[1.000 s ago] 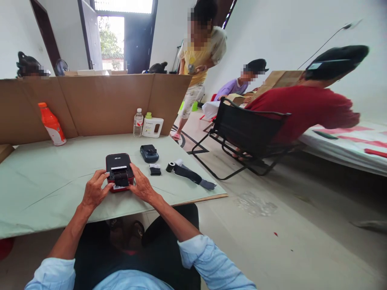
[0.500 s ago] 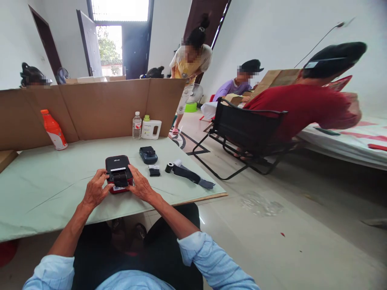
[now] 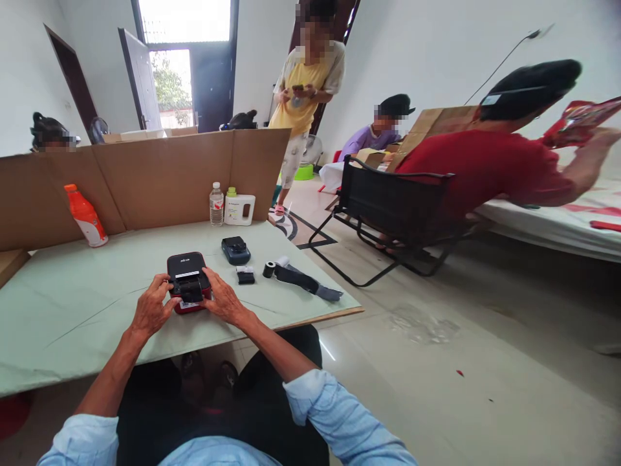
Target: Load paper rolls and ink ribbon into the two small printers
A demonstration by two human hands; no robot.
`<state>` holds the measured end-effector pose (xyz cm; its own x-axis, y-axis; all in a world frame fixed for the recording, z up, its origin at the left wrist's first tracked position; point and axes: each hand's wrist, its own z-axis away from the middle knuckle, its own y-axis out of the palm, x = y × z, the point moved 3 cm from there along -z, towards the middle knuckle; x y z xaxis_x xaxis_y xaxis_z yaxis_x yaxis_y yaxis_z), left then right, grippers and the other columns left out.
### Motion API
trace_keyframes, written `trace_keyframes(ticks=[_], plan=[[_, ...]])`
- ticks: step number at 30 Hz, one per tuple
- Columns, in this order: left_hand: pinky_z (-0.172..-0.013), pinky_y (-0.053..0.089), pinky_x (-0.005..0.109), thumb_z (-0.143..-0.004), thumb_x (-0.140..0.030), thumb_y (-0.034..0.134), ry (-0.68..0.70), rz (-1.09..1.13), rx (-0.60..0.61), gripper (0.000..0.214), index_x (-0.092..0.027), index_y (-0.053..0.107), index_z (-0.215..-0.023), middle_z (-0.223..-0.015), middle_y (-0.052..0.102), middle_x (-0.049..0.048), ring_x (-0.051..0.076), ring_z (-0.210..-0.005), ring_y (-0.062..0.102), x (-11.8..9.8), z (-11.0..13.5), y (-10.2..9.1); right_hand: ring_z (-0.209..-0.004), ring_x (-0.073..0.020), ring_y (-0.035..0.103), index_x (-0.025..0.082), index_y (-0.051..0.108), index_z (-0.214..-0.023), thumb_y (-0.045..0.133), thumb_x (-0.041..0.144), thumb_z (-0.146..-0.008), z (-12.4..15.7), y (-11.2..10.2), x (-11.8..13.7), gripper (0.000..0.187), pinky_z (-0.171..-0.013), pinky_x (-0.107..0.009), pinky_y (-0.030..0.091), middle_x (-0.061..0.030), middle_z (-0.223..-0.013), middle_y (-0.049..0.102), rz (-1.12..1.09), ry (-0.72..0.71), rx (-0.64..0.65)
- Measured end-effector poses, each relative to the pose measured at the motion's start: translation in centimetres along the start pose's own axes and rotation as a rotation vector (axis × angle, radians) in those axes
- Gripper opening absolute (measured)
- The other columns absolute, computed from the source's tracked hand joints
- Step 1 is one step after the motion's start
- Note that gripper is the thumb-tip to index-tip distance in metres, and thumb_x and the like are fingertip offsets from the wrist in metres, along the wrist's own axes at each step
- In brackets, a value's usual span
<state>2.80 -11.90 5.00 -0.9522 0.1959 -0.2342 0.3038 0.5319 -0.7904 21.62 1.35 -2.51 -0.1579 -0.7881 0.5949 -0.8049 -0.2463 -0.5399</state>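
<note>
Both my hands rest on a small black and red box-shaped device lying on the pale green table. My left hand grips its left side, fingers curled on a black part at its near end. My right hand holds the right side, fingers pressed to the same black part. Just right of the device lie a small dark blue device, a little black and white piece, and a black roll with a dark strip unwound from it.
A cardboard screen walls the table's far edge; an orange bottle, a water bottle and a white jug stand against it. A person in red sits in a black folding chair to the right; another stands beyond.
My hands stay on the device with little movement. The view has tilted slightly. The standing person has straightened up, and the seated person in red has raised a red packet.
</note>
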Motion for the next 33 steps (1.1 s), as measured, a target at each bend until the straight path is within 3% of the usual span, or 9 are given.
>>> trace_keyframes(ticks=[8,14,18,23,33], plan=[[-0.096,0.062,0.046,-0.094,-0.033,0.066,0.011,-0.009,-0.019,0.019,-0.023,0.062,-0.110,-0.142,0.061,0.0130,0.030,-0.117,0.070,0.0,0.3,0.1,-0.147,-0.0337,0.053,0.021,0.028,-0.167,0.085,0.030,-0.083,-0.4,-0.7,0.9,0.101,-0.122,-0.053,0.046,-0.0219,-0.160,0.050,0.001,0.033,0.023],[-0.105,0.058,0.047,-0.095,-0.036,0.067,0.057,0.077,0.003,0.022,-0.024,0.063,-0.113,-0.142,0.060,0.0125,0.030,-0.125,0.066,0.3,-0.7,-0.9,-0.146,-0.0354,0.054,0.023,0.017,-0.171,0.084,0.035,-0.085,-0.6,-1.4,1.5,0.109,-0.117,-0.055,0.050,-0.0219,-0.162,0.048,0.010,0.064,0.075],[-0.110,0.055,0.047,-0.100,-0.035,0.057,0.070,0.156,0.000,0.020,-0.024,0.066,-0.115,-0.139,0.061,0.0112,0.028,-0.129,0.063,0.8,-2.6,-2.0,-0.145,-0.0354,0.054,0.026,0.012,-0.172,0.083,0.034,-0.084,-0.7,-1.8,1.8,0.113,-0.115,-0.055,0.051,-0.0199,-0.162,0.048,0.026,0.060,0.084],[-0.105,0.059,0.049,-0.095,-0.028,0.056,0.019,0.206,0.033,0.028,-0.022,0.072,-0.117,-0.141,0.058,0.0124,0.027,-0.121,0.066,2.5,-5.8,-2.2,-0.151,-0.0342,0.048,0.026,0.024,-0.169,0.077,0.026,-0.087,-0.6,-1.6,1.8,0.098,-0.118,-0.054,0.050,-0.0198,-0.165,0.044,0.065,0.036,0.081],[-0.085,0.066,0.042,-0.079,-0.022,0.066,-0.116,0.353,-0.004,0.035,-0.023,0.076,-0.112,-0.139,0.056,0.0112,0.028,-0.124,0.062,7.0,-10.6,0.3,-0.152,-0.0343,0.046,0.024,0.033,-0.166,0.078,0.024,-0.086,-0.5,-1.7,1.7,0.092,-0.120,-0.054,0.049,-0.0197,-0.166,0.042,0.085,0.014,0.077]])
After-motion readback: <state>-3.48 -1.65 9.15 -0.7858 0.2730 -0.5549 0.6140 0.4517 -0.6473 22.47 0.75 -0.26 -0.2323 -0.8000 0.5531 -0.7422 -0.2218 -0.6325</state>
